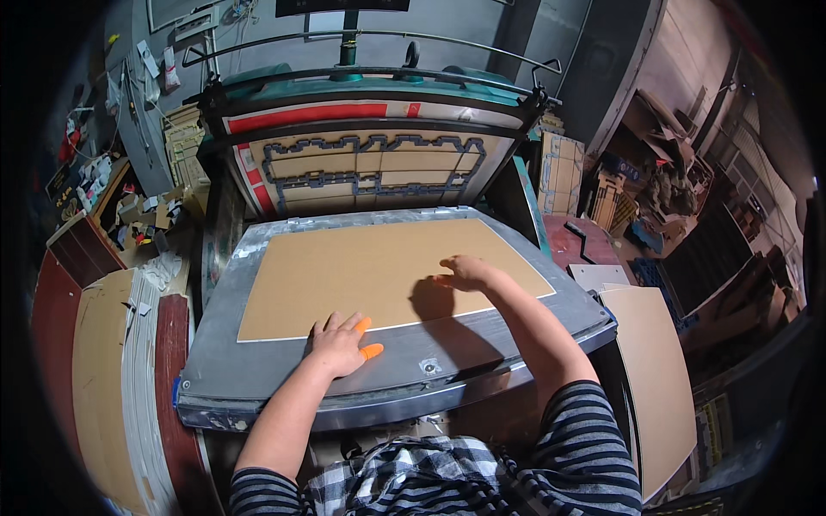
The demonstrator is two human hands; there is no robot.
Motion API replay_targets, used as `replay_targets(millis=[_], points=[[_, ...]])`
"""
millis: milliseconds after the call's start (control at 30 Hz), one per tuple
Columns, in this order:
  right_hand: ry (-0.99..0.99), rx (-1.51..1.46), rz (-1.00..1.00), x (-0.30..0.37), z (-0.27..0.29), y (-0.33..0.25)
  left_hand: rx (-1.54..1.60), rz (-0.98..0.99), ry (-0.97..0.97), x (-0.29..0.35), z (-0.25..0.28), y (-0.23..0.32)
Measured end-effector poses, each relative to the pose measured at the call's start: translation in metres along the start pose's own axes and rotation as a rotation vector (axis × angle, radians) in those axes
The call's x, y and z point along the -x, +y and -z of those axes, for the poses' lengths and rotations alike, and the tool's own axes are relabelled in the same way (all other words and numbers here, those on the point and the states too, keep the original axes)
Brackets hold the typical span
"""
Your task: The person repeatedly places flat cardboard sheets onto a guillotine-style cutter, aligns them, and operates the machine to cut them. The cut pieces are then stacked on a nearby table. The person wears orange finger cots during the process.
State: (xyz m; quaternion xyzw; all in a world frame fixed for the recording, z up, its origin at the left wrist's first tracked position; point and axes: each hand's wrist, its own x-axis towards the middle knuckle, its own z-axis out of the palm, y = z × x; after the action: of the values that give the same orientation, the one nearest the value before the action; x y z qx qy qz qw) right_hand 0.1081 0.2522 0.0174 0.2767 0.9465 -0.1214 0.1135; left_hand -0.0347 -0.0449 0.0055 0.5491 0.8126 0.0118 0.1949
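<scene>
A large brown cardboard sheet (361, 267) with a pale edge lies flat on the grey metal bed (275, 378) of a die-cutting press. My left hand (338, 347) is open at the sheet's near edge, fingertips over the board and fingers spread. Orange finger covers show on its thumb and a finger. My right hand (465, 273) is raised over the right half of the sheet, its shadow falling apart from it. Its fingers are apart and hold nothing that I can see; orange shows at a fingertip. Beyond the bed stands the upright cutting die (370, 168) with dark, jagged outlines.
A stack of brown cardboard sheets (651, 370) stands to the right of the bed. To the left are more stacked sheets (103, 370) beside a dark red board (176, 378). A metal guard bar (379, 33) spans the top of the press. Scrap cardboard (667, 185) is piled at far right.
</scene>
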Motion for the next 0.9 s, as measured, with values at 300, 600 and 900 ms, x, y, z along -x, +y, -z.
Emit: replay_targets(millis=[300, 600, 900], points=[[0.869, 0.035, 0.073, -0.024, 0.266, -0.094, -0.052, -0.028, 0.062, 0.000, -0.003, 0.001], [1.154, 0.166, -0.049, -0.057, 0.333, -0.147, -0.099, -0.076, 0.265, -0.013, -0.028, -0.014], [1.079, 0.111, -0.161, -0.084, 0.364, -0.177, 0.026, -0.135, 0.443, -0.007, -0.037, -0.015]])
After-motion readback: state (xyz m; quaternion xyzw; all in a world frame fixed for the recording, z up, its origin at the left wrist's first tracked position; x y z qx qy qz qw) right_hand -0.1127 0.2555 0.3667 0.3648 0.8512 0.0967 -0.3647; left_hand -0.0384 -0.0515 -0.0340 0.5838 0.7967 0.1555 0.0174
